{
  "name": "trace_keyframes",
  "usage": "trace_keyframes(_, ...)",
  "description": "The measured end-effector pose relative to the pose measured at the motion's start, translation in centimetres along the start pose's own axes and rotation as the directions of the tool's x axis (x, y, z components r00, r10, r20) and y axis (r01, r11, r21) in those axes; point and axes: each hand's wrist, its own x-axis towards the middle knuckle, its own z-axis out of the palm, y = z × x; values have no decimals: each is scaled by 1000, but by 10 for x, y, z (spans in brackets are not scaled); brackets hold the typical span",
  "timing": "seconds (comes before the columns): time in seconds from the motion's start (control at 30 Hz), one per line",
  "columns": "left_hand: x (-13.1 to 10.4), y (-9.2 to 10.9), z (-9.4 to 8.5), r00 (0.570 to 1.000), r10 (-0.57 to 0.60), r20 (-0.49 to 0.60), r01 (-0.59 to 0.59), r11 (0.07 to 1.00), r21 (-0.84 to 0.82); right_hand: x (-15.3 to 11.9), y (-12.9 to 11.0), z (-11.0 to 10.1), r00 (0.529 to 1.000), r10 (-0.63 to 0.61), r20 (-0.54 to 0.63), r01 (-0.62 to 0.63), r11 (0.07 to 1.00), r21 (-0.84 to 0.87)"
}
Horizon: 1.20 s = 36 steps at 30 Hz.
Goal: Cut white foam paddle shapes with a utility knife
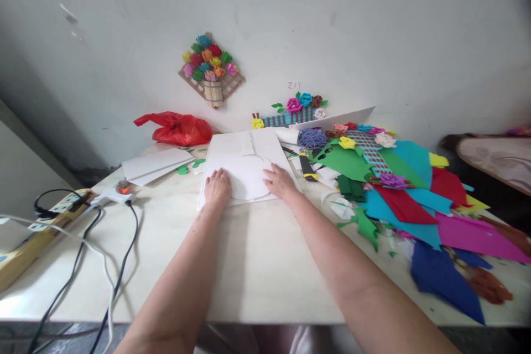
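A large white board (228, 145) lies on the table in front of me. On its near part rests a white piece with a curved, round edge (249, 177). My left hand (218, 186) lies flat at the left side of this round piece, fingers stretched forward. At its right side my right hand (280, 180) rests with fingers spread, touching its edge. Neither hand grips anything. Beyond the round piece, a thin slit or line runs up the board. A black and yellow utility knife (307, 167) lies just right of the board.
Coloured paper sheets (468, 235) and green scraps cover the right side, near a ball of purple yarn (312, 138). A red plastic bag (182, 128) and white sheets (155, 165) lie left. Power strips (45, 227) with cables occupy the left edge. Paper-flower crafts (211, 69) stand against the wall.
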Motion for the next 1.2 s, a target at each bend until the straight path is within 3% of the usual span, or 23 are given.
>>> trace_keyframes(0.13, -2, 4, -5, 1000, -6, -10, 6, 999, 47, 0, 0, 0, 1000, -6, -5, 6, 1000, 21)
trace_keyframes(0.3, -3, 6, -10, 997, -34, 68, 34, 999, 11, 3, 3, 4, 999, -15, -29, 18, 996, 92)
trace_keyframes(0.43, -4, 8, -10, 998, -26, 59, 25, 999, 26, 9, 10, 6, 998, 42, -51, -24, 950, 312)
trace_keyframes(0.5, -4, 10, -8, 998, -26, 53, 24, 999, 37, 14, 18, 6, 992, 121, -37, -83, 842, 532)
trace_keyframes(0.6, -3, 15, -8, 999, -20, 46, 18, 999, 51, 20, 32, 5, 964, 263, -43, -110, 541, 834)
trace_keyframes(0.7, -3, 22, -8, 998, -16, 54, 13, 998, 53, 23, 44, 4, 933, 357, -38, -45, 221, 974)
trace_keyframes(0.77, -3, 27, -9, 998, -7, 58, 4, 999, 52, 24, 48, 3, 908, 419, -20, -14, 79, 997)
trace_keyframes(0.93, -3, 36, -7, 999, 1, 38, -3, 998, 64, 23, 54, 3, 848, 529, -35, 15, 43, 999)
trace_keyframes(1.2, -7, 51, -3, 1000, 1, 10, -2, 996, 88, 28, 55, 5, 797, 599, 70, 9, -128, 992)
